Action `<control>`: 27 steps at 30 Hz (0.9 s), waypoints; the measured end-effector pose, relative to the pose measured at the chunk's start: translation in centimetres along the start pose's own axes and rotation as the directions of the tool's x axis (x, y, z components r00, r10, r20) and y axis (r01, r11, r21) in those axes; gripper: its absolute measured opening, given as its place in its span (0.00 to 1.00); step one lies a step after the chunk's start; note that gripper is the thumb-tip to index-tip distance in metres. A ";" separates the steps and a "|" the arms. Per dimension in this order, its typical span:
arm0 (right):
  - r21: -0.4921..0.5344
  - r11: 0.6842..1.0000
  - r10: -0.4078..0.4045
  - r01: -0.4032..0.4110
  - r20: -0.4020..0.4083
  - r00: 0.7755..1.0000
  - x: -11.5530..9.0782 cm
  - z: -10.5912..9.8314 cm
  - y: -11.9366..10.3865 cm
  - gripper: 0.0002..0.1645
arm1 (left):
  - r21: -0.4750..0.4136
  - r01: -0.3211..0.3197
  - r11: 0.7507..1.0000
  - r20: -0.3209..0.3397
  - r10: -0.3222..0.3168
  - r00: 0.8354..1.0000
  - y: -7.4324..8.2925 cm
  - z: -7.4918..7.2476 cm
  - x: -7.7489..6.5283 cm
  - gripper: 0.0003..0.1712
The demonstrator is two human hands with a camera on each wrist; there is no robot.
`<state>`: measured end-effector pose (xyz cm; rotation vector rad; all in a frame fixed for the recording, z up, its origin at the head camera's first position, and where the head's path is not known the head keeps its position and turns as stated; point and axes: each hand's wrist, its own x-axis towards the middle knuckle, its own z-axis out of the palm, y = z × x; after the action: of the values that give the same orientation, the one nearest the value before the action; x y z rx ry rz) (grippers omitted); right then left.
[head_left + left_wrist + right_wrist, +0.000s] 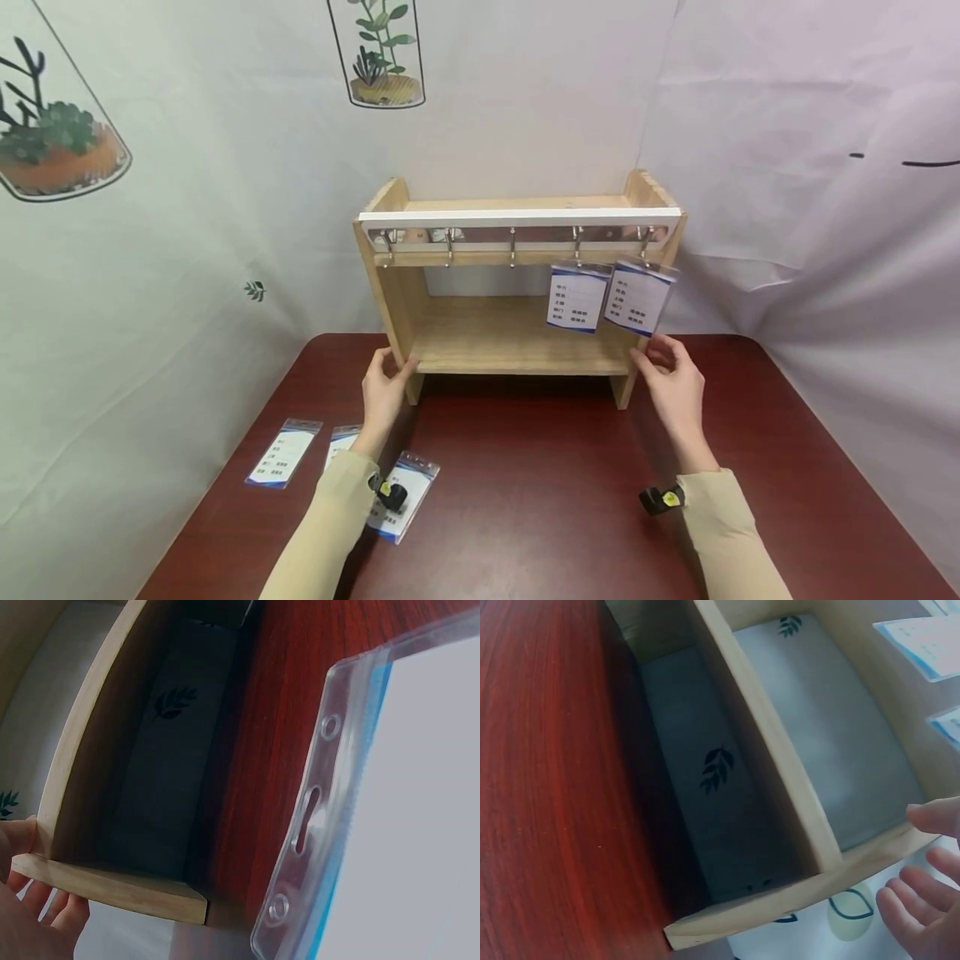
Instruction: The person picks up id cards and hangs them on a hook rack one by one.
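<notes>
Plainly, the wooden shelf (517,335) stands between 2 hands (383,398) (677,390) gripping its side panels (399,312).

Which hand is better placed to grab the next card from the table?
Probably the left hand, once it releases the shelf: the loose cards lie on its side of the table. The right hand is at the shelf's opposite end.

L hanging card (576,297) & R hanging card (637,297) bear small Chin. chars., 5 lines each; the 4th line seems to begin w/ 部门 (dept.), other words are too small to read surely. On 3 lying cards (283,454) similar print stands, but not legible.
</notes>
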<state>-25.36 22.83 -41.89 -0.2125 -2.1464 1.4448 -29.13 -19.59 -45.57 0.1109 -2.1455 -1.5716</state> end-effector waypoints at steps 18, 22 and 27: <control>-0.005 1.000 -0.023 0.023 0.044 0.999 0.1 2.0 2.1 0.30 | -0.019 0.005 1.000 -0.012 -0.005 1.000 -0.2 0.1 0.0 0.22; -0.011 1.000 -0.028 0.029 0.042 0.999 0.1 2.2 2.4 0.30 | -0.030 0.004 1.000 -0.010 -0.004 1.000 -0.2 0.1 0.0 0.22; -0.003 1.000 -0.031 0.031 0.029 0.999 0.1 2.3 2.6 0.30 | -0.028 0.004 1.000 -0.008 -0.004 1.000 -0.1 0.1 0.0 0.21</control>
<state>-27.01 22.04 -44.83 -0.1603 -2.1662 1.4348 -29.22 -19.55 -45.63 0.1117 -2.1177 -1.6005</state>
